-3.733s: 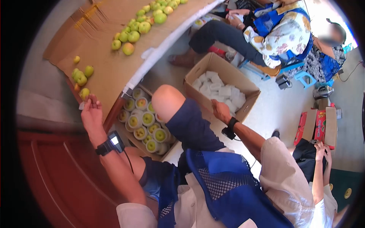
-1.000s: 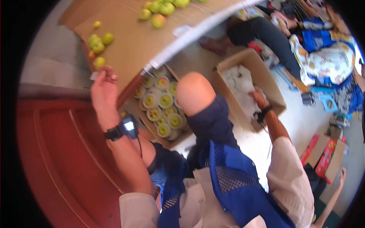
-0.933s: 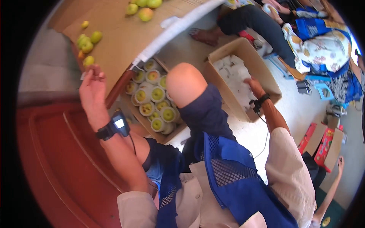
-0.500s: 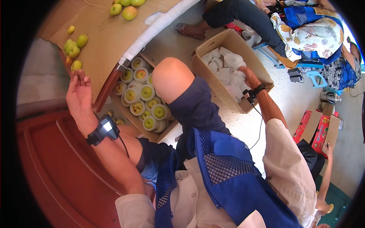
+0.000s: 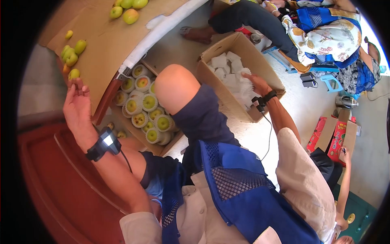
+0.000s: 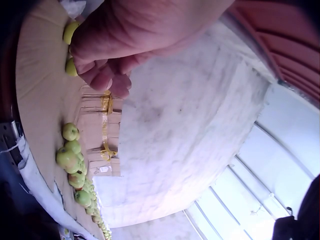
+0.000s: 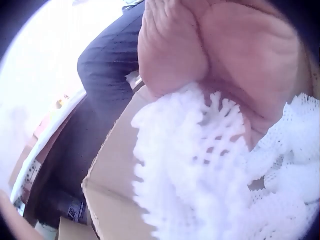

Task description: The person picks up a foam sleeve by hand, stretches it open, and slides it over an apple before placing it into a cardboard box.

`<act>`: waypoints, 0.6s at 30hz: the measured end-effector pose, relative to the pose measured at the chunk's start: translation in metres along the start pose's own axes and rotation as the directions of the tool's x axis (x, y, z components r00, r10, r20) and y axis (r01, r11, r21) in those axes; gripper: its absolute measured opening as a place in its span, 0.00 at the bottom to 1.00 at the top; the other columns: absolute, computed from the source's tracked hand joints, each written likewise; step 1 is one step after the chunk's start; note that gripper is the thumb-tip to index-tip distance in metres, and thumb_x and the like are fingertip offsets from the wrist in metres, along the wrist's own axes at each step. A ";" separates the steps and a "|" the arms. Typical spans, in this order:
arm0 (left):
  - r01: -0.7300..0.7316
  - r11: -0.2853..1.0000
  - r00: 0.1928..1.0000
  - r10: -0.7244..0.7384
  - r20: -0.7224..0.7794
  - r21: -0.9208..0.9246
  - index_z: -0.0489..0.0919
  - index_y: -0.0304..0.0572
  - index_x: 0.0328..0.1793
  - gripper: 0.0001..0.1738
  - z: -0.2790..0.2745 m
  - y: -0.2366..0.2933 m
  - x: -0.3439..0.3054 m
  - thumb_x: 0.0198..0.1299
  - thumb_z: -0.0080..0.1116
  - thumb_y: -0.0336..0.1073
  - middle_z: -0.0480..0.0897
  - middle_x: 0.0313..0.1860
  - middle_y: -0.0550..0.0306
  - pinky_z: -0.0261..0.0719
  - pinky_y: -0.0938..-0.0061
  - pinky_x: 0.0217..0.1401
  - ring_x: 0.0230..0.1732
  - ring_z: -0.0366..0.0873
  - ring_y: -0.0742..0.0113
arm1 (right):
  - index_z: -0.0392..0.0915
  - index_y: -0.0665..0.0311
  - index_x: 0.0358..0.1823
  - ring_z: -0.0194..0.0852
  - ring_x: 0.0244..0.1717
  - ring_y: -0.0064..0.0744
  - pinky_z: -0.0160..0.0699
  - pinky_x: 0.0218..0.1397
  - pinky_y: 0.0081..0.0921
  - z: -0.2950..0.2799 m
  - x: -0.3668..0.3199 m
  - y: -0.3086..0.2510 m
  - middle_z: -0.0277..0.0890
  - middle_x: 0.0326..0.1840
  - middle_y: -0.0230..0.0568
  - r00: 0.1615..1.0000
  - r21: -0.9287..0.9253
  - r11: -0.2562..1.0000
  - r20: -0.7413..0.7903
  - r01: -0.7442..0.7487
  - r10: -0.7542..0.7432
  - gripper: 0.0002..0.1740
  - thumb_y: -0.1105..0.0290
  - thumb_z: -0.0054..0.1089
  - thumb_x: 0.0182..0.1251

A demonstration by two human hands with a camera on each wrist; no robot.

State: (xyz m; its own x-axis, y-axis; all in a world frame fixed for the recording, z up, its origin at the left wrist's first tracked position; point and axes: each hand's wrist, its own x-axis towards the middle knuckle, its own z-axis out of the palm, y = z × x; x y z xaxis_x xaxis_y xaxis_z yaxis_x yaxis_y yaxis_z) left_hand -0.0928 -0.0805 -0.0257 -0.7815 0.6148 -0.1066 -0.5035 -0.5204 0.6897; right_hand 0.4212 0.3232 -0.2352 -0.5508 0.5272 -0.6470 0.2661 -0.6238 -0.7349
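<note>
My right hand (image 5: 258, 84) is inside a cardboard box (image 5: 271, 72) of white foam fruit nets. It pinches one foam net (image 7: 187, 160) between thumb and fingers, while more foam nets (image 5: 219, 61) lie around it. At the corner of the cardboard-covered table, my left hand (image 5: 79, 112) hovers with loosely curled fingers and nothing visible in them. Just beyond its fingertips sits a yellow-green apple (image 5: 74, 74). In the left wrist view, the same hand (image 6: 135, 37) overlaps two apples.
Below the table, between my knees, a carton holds apples in foam nets (image 5: 133, 106). Several bare green apples (image 5: 70, 56) lie on the table (image 5: 109, 53). A seated person's leg (image 5: 248, 20) is beyond the foam box. A red carton (image 5: 337, 140) stands at right.
My right hand has gone from the near edge of the foam box down among the nets and now grips one. My left hand stays by the table corner. The head view has shifted.
</note>
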 end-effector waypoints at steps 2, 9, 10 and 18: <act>0.005 1.000 1.000 -0.005 0.029 -0.005 0.77 0.33 0.60 0.14 0.000 0.001 -0.001 0.70 0.54 0.22 0.83 0.59 0.49 0.75 0.66 0.52 0.60 0.82 0.59 | 0.79 0.68 0.58 0.85 0.45 0.32 0.86 0.48 0.31 0.002 0.001 -0.004 0.84 0.49 0.37 1.000 -0.016 1.000 0.005 -0.021 0.021 0.20 0.60 0.62 0.76; -0.057 0.998 0.998 0.056 0.036 0.016 0.78 0.36 0.60 0.14 0.001 -0.002 0.001 0.70 0.54 0.23 0.84 0.58 0.53 0.75 0.67 0.49 0.59 0.82 0.63 | 0.78 0.65 0.62 0.85 0.50 0.35 0.85 0.57 0.34 0.035 -0.011 -0.038 0.85 0.52 0.38 0.983 0.346 0.931 0.098 0.113 -0.156 0.21 0.57 0.59 0.78; -0.065 0.998 0.997 0.064 0.031 0.019 0.79 0.37 0.60 0.14 0.004 -0.004 -0.003 0.70 0.55 0.23 0.84 0.57 0.54 0.75 0.67 0.49 0.59 0.82 0.63 | 0.78 0.64 0.62 0.85 0.50 0.36 0.84 0.58 0.35 0.038 -0.007 -0.045 0.85 0.52 0.38 0.981 0.439 0.890 0.084 0.124 -0.177 0.21 0.57 0.58 0.78; -0.071 0.996 0.995 0.067 -0.067 -0.062 0.81 0.40 0.55 0.10 0.008 -0.005 -0.003 0.71 0.55 0.25 0.85 0.52 0.55 0.75 0.65 0.49 0.56 0.83 0.61 | 0.78 0.66 0.60 0.86 0.47 0.38 0.85 0.55 0.37 0.113 -0.037 -0.151 0.85 0.49 0.43 0.875 0.436 0.851 0.236 0.292 -0.422 0.21 0.56 0.57 0.78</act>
State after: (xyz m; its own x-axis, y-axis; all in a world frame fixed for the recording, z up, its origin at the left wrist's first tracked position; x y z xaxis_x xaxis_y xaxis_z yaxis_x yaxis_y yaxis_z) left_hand -0.0846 -0.0747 -0.0232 -0.8364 0.5374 -0.1083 -0.4685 -0.5983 0.6501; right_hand 0.3118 0.3330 -0.0776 -0.7813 0.5883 -0.2083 -0.2795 -0.6282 -0.7261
